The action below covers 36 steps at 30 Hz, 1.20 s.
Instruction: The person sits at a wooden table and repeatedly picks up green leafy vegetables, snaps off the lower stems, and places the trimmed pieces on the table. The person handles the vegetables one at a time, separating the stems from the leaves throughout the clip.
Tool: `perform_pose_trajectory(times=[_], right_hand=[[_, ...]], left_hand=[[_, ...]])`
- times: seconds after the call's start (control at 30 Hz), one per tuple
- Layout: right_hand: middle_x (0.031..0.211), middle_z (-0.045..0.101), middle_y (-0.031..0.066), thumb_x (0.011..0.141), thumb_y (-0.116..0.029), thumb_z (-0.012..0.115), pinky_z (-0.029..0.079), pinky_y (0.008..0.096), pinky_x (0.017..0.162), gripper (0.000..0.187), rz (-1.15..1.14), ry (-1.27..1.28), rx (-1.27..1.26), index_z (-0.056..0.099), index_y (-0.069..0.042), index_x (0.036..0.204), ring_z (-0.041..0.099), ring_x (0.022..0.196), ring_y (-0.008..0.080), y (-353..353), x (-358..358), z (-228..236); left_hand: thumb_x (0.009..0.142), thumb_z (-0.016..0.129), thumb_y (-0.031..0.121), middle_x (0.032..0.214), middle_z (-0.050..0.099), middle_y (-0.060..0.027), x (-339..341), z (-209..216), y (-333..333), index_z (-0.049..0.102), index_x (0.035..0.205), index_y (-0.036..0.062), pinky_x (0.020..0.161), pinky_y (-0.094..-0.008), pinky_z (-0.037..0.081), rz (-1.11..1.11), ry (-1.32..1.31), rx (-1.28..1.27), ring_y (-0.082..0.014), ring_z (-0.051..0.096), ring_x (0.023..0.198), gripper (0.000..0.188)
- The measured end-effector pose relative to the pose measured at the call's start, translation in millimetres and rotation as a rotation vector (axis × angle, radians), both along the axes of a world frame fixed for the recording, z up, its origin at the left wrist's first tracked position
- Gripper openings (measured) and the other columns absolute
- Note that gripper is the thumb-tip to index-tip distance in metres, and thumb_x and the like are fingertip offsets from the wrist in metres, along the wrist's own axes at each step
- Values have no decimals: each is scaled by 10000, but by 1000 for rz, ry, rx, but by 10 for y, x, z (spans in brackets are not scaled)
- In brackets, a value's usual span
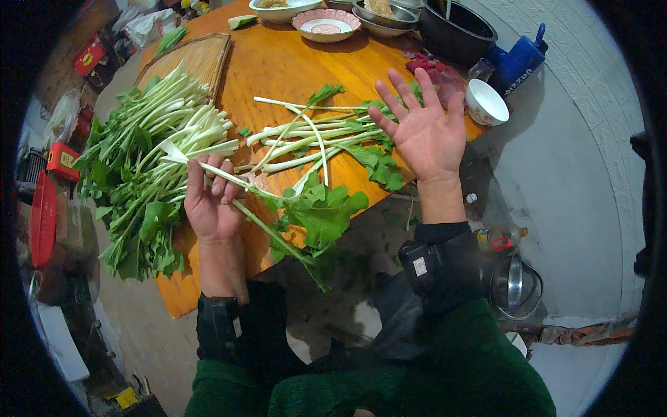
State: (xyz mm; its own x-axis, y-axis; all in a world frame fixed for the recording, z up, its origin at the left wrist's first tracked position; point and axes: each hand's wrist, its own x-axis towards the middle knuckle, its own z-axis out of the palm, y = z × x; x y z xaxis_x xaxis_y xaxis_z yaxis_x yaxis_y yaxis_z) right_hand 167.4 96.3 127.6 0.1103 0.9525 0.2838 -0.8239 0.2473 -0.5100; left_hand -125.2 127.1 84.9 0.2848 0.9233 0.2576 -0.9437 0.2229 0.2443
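Pinched in my left hand [217, 205] is a stalk of leafy greens [321, 217]; its pale cut end points up and left, and its broad leaves hang to the right over the table's near edge. My right hand [429, 132] is raised with the palm showing and fingers spread, holding nothing. Under and behind it lies a loose bunch of green stalks [313, 132], leaves toward the right. Left of my left hand is a larger heap of greens [156, 149], its white stem ends facing right and its leaves drooping over the table's left edge.
A woven board [187, 62] lies at the table's [264, 62] far left. Along the back stand a pink-rimmed plate [326, 28], metal bowls [383, 24] and a black basin [458, 31]. A white bowl [486, 103] and a blue container [517, 62] stand at the right. A metal pot [515, 285] sits on the floor.
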Motion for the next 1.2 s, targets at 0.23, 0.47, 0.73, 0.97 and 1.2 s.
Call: perform_pose_trajectory(times=[0.23,0.47,0.73,0.97,1.2], right_hand=[[1261,359,205,833,-534,470,437,560,865,626,-23,66,3,328,-103,1264,405,1157,393,11,127,-60],[996,597,98,898,-383,454,495,291,597,416,149,-267,95,455,-90,1193,585,822,179,16,99,-84],[831,580,-20,811,-219,624,363,173,477,255,221,-1070,-45,585,-57,1003,431,556,27,-102,-340,-84],[730,553,-28,793,-162,644,361,177,447,218,99,-750,-221,555,-64,966,448,524,38,-54,-349,-100],[733,560,-11,816,-85,607,365,175,456,102,-59,-556,-180,551,-52,896,453,533,42,7,-320,-170]], left_hand=[[933,424,195,683,323,10,16,-1,0,396,809,70,415,-189,288,21,17,-3,-73,327,542,178],[928,442,201,714,360,8,30,1,-8,429,865,72,435,-188,304,25,42,-57,-70,354,557,144],[920,457,193,756,387,0,15,-23,-18,456,936,46,457,-203,316,95,40,-97,-80,369,571,148],[912,480,203,787,446,-16,-40,-38,-1,487,931,69,458,-190,342,89,49,-94,-85,424,628,136],[903,499,202,799,480,-19,-24,-37,-6,518,925,71,456,-188,336,117,74,-132,-87,423,627,134]])
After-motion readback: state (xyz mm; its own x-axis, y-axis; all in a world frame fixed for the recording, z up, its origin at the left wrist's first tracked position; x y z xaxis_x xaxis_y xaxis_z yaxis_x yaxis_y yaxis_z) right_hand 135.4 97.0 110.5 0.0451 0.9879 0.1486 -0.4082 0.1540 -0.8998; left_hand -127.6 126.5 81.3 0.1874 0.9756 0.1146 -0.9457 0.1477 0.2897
